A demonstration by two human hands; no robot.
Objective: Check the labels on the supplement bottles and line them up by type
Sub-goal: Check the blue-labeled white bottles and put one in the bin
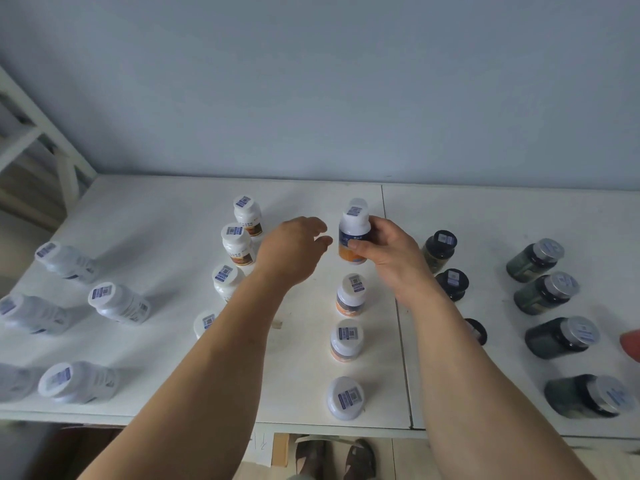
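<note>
My right hand (384,249) grips a white bottle with a blue and orange label (353,233) at the far end of the middle row. My left hand (294,247) hovers just left of it, fingers relaxed, holding nothing. Three like bottles stand in a line toward me: one (350,295), another (346,339) and the nearest (345,398). A row of white bottles with brown labels (237,245) runs under my left arm. White bottles with pale labels (117,303) stand at the left. Black-capped dark bottles (440,249) and silver-capped dark green jars (535,259) line up at the right.
Two white tabletops (156,216) meet at a seam right of the middle row. A white frame (52,147) stands at the far left by the wall. A red object (632,344) pokes in at the right edge. Sandalled feet (332,459) show below the front edge.
</note>
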